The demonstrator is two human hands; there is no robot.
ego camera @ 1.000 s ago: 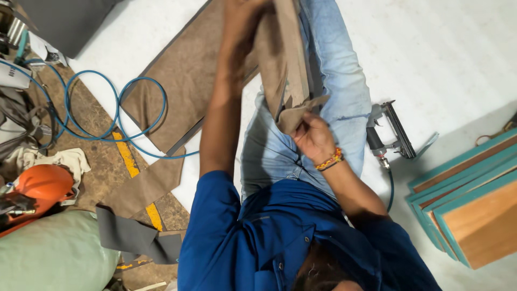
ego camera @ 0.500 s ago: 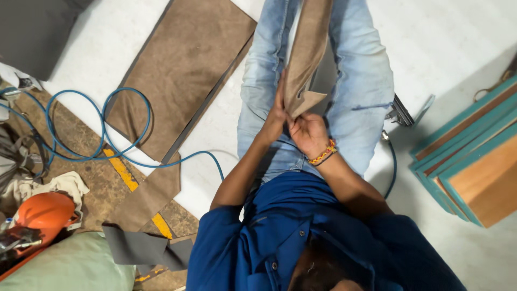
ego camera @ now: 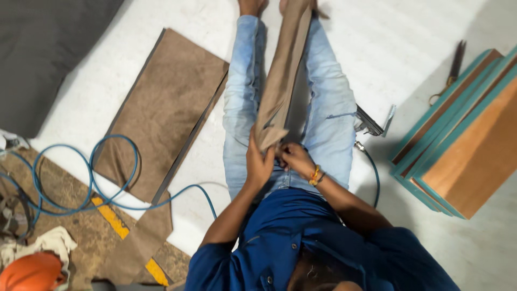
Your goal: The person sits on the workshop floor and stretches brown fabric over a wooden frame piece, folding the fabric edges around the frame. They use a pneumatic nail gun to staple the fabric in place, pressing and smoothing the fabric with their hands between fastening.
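A pale, white-painted floor (ego camera: 431,32) serves as the workbench in this workshop, seen from above through the head camera I am monitoring remotely. A long tan strip (ego camera: 283,75) lies along the seated person's outstretched legs. It runs from the feet at 12 o'clock down to the lap at the centre of the view. The left hand (ego camera: 260,161) is wrapped around the strip's near end with fingers closed. The right hand (ego camera: 295,158), bracelet at the wrist, pinches the loose cloth at that same end, fingertips bunched.

At 3 o'clock of the hands, just beside the right thigh, sits an air stapler (ego camera: 369,123), and a blue hose (ego camera: 116,205) loops across the floor at 9 o'clock. A brown fabric sheet (ego camera: 167,108) is spread at 10 o'clock, teal-edged wooden panels (ego camera: 463,156) are stacked at 3 o'clock, and scissors (ego camera: 451,70) lie at 2 o'clock.

In my judgement the chief risk is the cloth slipping from the right hand's small pinch, letting the covering go slack or twist on the strip. The far end, braced only near the feet, could also swing aside under a hard pull. The stapler so close to the thigh could be knocked by a shifting leg, too
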